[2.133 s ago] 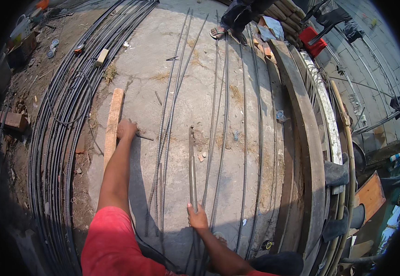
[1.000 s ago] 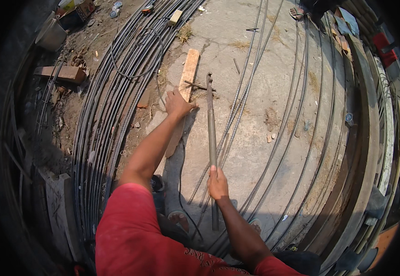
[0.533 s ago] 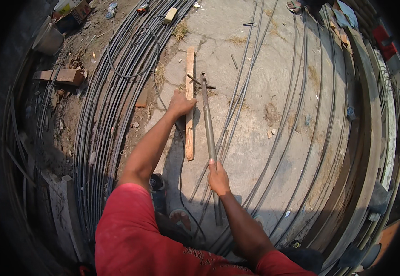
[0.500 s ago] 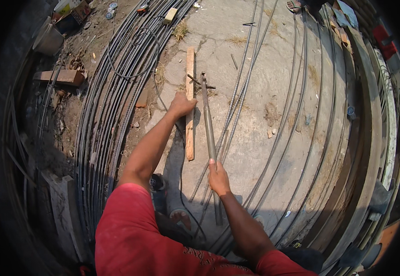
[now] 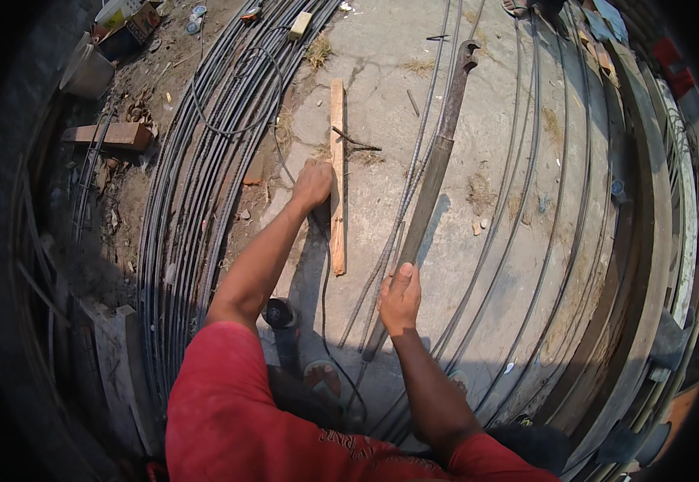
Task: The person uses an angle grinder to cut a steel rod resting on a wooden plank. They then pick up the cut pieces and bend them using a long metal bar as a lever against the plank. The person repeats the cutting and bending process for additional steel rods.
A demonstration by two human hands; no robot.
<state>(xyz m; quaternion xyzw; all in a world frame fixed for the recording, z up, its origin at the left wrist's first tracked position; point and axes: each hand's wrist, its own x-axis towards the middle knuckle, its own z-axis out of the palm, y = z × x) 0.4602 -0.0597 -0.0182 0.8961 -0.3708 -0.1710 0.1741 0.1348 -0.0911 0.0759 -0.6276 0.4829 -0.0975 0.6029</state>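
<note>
My right hand [image 5: 400, 297] is wrapped round a long steel rebar bending bar [image 5: 432, 181], whose hooked head points away and to the right. Over the concrete, the bar slants across several thin rods. My left hand [image 5: 312, 185] is closed beside the left edge of a narrow wooden strip [image 5: 337, 229]; whatever its fingers hold is hidden. A short bent piece of rebar [image 5: 359, 145] crosses the strip beyond that hand. Near my left forearm stands a dark cylindrical thing [image 5: 280, 313] with a round end, and a black cable [image 5: 320, 309] runs beside it.
A thick bundle of rebar [image 5: 197, 177] lies on the left, with a small yellowish block [image 5: 300, 26] on it. Beyond are a bucket [image 5: 87, 71] and a brick-coloured beam [image 5: 108, 135]. Long planks [image 5: 643, 185] line the right. Another person's foot [image 5: 517, 7] shows at the top.
The bending bar has swung right, away from the bent rebar, its hooked head now higher in view. My right hand shifted slightly right. My left hand drew slightly left off the strip's top.
</note>
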